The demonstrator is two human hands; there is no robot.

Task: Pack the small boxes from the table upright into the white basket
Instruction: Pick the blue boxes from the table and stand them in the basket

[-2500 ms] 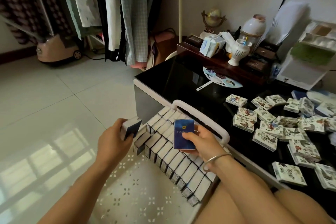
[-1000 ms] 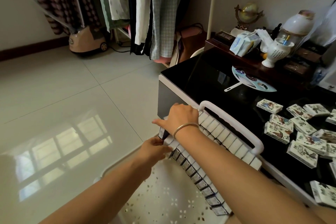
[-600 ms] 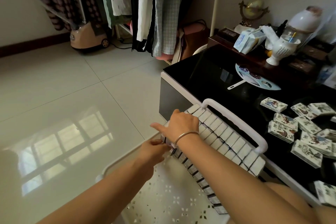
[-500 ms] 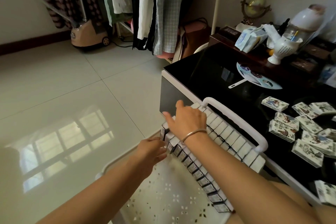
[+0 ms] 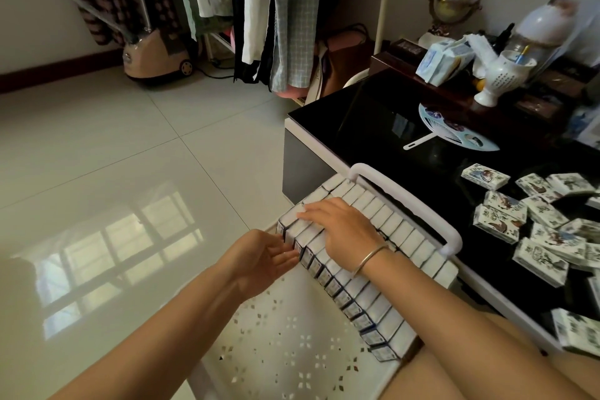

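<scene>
The white basket [image 5: 406, 196] sits just beside the edge of the black counter [image 5: 373, 127], directly in front of the person, and serves as the reference for every position below. Inside the basket, the packed boxes [image 5: 383, 312] stand upright in close rows along the wall nearest the counter, tops level and sides touching. The basket's perforated floor shows on the side away from the counter. The right hand [image 5: 341, 230] lies flat on the box tops at the far end of the rows, fingers straight and gripping nothing. A metal bangle [image 5: 370, 258] circles its wrist. The left hand [image 5: 263, 260] is inside the basket on the side away from the counter, fingers extended and relaxed. Its fingertips touch the side faces of the innermost row, just below the right hand, and it holds nothing. To the right of the basket, the loose boxes [image 5: 500, 221] lie flat on the counter in a scattered heap, some overlapping, apart from the packed rows. Beyond the basket, farther back on the counter, a flat plastic fan [image 5: 454, 130] lies face up, and behind it stands a white perforated cup [image 5: 500, 75]. Far beyond the basket to the left, a garment steamer [image 5: 156, 52] stands on the tiled floor [image 5: 113, 156] beneath hanging clothes
</scene>
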